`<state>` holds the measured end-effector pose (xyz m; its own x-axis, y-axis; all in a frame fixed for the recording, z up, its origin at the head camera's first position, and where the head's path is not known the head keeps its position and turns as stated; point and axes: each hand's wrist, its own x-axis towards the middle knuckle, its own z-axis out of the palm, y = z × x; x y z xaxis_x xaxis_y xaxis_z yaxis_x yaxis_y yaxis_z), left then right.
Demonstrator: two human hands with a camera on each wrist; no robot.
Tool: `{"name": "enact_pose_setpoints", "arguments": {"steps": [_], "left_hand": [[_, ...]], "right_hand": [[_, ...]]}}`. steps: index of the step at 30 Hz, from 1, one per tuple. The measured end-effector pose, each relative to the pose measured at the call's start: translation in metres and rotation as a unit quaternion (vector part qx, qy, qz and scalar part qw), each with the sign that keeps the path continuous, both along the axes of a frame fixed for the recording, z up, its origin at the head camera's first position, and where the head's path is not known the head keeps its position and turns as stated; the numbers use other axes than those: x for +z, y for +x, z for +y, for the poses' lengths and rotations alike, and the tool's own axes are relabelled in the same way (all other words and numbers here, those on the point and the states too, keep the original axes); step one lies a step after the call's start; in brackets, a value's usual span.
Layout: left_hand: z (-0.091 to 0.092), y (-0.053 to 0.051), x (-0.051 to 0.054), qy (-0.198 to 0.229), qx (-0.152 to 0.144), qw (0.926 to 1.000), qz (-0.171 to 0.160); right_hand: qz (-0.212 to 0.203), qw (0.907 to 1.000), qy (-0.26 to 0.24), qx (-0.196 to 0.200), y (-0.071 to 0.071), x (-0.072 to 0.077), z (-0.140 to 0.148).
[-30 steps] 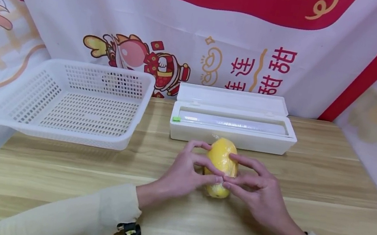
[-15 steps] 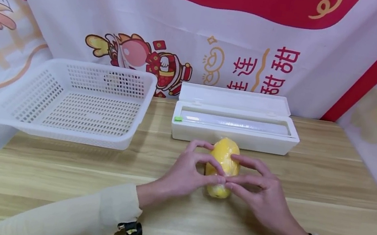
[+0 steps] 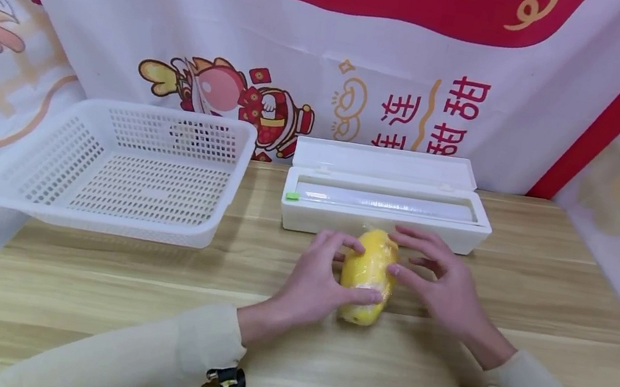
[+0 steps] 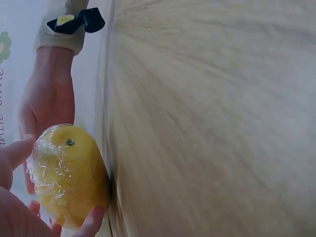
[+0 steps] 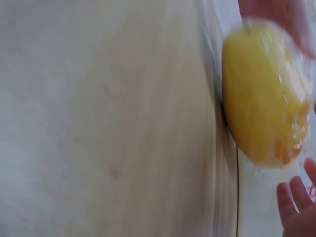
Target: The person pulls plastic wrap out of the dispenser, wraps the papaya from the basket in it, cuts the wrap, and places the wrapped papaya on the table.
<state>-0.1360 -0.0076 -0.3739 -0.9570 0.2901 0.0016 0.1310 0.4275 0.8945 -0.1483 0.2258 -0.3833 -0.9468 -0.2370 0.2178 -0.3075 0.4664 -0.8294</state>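
Note:
An oblong yellow fruit (image 3: 367, 273), wrapped in clear cling film, lies on the wooden table; its exact kind I cannot tell. My left hand (image 3: 317, 282) holds it from the left, thumb across the near part and fingers along the far left side. A small stem scar shows on the fruit's end (image 4: 70, 142) in the left wrist view. At its right side is my right hand (image 3: 442, 282), fingers spread and partly bent, thumb close to the film. In the right wrist view those fingers (image 5: 286, 200) are apart from the fruit (image 5: 261, 94).
Just behind the fruit stands a white cling film box (image 3: 383, 229), lid raised, with a film roll (image 3: 388, 202) inside and a green tab at its left. A white perforated basket (image 3: 206, 231) stands at the left. Printed cloth (image 3: 334, 42) hangs behind the table (image 3: 281, 378).
Both hands were pinching the film together over the fruit's near part. My right hand has let go and moved to the far right side; my left thumb now lies across the fruit.

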Motion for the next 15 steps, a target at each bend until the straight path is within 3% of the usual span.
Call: {"name": "enact_pose_setpoints", "arguments": {"steps": [6, 15], "left_hand": [[0.008, 0.000, -0.002, -0.011, -0.005, 0.9998, 0.013], [0.001, -0.012, -0.004, 0.004, -0.032, 0.9988, 0.037]], "right_hand": [[-0.055, 0.9976, 0.002, 0.041, -0.014, 0.000, 0.004], [-0.021, 0.9945, 0.069, 0.075, -0.022, 0.001, 0.012]]}}
